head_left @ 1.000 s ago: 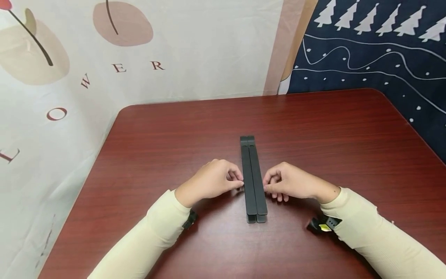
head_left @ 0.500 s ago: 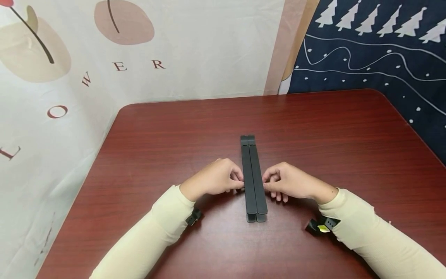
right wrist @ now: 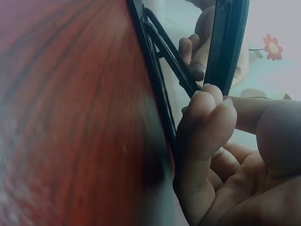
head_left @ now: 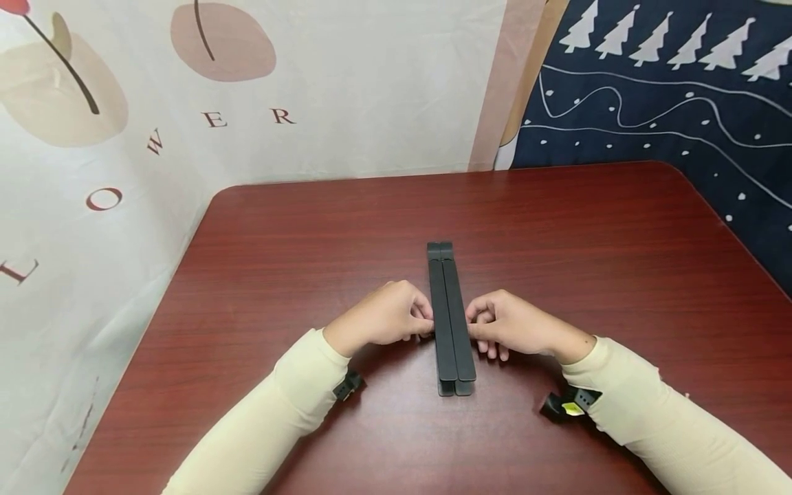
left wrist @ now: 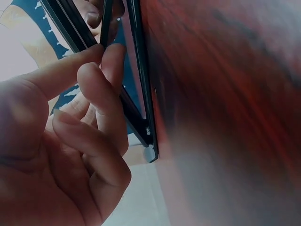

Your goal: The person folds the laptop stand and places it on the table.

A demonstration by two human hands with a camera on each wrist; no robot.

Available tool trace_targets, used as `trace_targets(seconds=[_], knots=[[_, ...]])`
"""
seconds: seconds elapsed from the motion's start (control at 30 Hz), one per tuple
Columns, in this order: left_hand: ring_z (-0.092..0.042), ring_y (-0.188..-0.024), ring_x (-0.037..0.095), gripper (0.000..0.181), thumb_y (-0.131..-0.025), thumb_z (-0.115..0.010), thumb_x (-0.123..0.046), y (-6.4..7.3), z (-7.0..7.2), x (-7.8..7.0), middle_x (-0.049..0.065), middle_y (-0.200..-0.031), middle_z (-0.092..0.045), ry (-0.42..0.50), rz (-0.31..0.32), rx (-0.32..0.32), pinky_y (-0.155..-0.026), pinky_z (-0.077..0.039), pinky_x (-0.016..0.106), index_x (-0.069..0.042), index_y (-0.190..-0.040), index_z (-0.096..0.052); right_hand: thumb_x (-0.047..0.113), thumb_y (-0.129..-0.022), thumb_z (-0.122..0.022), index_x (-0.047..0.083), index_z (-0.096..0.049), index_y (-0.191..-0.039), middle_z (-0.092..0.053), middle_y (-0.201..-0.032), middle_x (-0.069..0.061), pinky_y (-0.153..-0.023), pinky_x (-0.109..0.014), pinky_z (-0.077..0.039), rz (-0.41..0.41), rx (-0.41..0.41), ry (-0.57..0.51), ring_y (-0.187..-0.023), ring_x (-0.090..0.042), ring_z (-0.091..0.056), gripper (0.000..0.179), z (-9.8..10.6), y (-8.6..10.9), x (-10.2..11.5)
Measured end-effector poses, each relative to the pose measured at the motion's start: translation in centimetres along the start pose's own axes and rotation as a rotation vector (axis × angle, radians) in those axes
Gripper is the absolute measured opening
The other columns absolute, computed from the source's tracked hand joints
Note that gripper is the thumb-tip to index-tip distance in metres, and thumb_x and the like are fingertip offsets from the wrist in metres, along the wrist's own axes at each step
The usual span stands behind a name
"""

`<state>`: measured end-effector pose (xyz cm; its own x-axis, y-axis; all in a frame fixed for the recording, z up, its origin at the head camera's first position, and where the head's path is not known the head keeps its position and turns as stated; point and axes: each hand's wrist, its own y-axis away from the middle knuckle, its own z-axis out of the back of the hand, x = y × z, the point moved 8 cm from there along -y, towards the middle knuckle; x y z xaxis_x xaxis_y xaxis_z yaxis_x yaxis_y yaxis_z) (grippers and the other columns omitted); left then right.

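A black folding laptop stand (head_left: 441, 309) stands on the table, two long rails lying side by side and pointing away from me. From the side, its top rail (right wrist: 228, 42) is raised off the bottom rail, with a slanted strut (right wrist: 171, 59) between them. My left hand (head_left: 386, 316) is at the stand's left side, thumb and fingertips pinching a strut under the top rail. On the opposite side my right hand (head_left: 516, 323) pinches the other strut in the same way; its remaining fingers hang curled below. From above, the top rails hide the struts.
The reddish-brown wooden table (head_left: 309, 234) reaches back to a pale printed cloth (head_left: 371, 89) and a dark blue cloth (head_left: 631, 103) with white trees. Dark wrist straps (head_left: 348, 385) sit on both sleeves.
My left hand has shifted slightly right, closer against the stand, its fingertips going further under the rail. The right hand and the stand have hardly moved.
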<state>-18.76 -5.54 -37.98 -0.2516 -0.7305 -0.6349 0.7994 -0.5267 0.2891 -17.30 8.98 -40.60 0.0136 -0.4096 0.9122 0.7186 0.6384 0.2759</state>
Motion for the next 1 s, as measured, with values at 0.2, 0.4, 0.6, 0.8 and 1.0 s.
trace_targets(seconds=[0.2,0.4,0.6,0.8,1.0], knots=[[-0.06,-0.05,0.008,0.014,-0.092,-0.071,-0.012,-0.23,-0.38,0.31,-0.001,-0.068,-0.073,0.109,-0.011,0.05,-0.054,-0.049,0.023,-0.013,-0.079,-0.075,0.01,-0.098,-0.06,-0.002,-0.061,-0.095,-0.061,-0.061,-0.006,-0.041,-0.033,-0.051,-0.01,0.007,-0.019,-0.045,-0.014,-0.058,0.012,-0.14,-0.18,-0.19],[-0.059,-0.049,0.008,0.014,-0.093,-0.068,-0.009,-0.42,-0.66,0.57,0.002,-0.073,-0.075,0.164,-0.021,0.092,-0.053,-0.049,0.023,-0.009,-0.081,-0.075,0.006,-0.097,-0.057,-0.002,-0.06,-0.093,-0.064,-0.07,-0.009,-0.041,-0.032,-0.05,-0.023,0.007,-0.038,-0.048,-0.015,-0.059,0.009,-0.24,-0.19,-0.16],[-0.058,-0.049,0.009,0.014,-0.093,-0.067,-0.008,-0.48,-0.85,0.66,0.002,-0.074,-0.075,0.196,-0.023,0.108,-0.053,-0.049,0.023,-0.008,-0.081,-0.074,0.003,-0.095,-0.054,-0.002,-0.058,-0.091,-0.064,-0.073,-0.01,-0.04,-0.033,-0.05,-0.025,0.003,-0.033,-0.049,-0.015,-0.059,0.007,-0.23,-0.12,-0.01],[-0.059,-0.049,0.01,0.013,-0.093,-0.066,-0.006,-0.4,-0.81,0.62,0.003,-0.074,-0.076,0.212,-0.022,0.111,-0.055,-0.05,0.023,-0.008,-0.082,-0.072,0.003,-0.096,-0.053,-0.001,-0.057,-0.091,-0.065,-0.074,-0.009,-0.041,-0.033,-0.05,-0.032,0.006,-0.039,-0.05,-0.015,-0.059,0.008,-0.3,-0.11,-0.04],[-0.059,-0.049,0.009,0.014,-0.094,-0.063,-0.005,-0.31,-0.69,0.48,0.003,-0.074,-0.076,0.213,-0.04,0.109,-0.058,-0.052,0.025,-0.008,-0.084,-0.073,0.003,-0.096,-0.052,-0.002,-0.056,-0.092,-0.065,-0.075,-0.01,-0.042,-0.032,-0.05,-0.028,0.011,-0.054,-0.051,-0.015,-0.059,0.007,-0.29,-0.16,-0.21]])
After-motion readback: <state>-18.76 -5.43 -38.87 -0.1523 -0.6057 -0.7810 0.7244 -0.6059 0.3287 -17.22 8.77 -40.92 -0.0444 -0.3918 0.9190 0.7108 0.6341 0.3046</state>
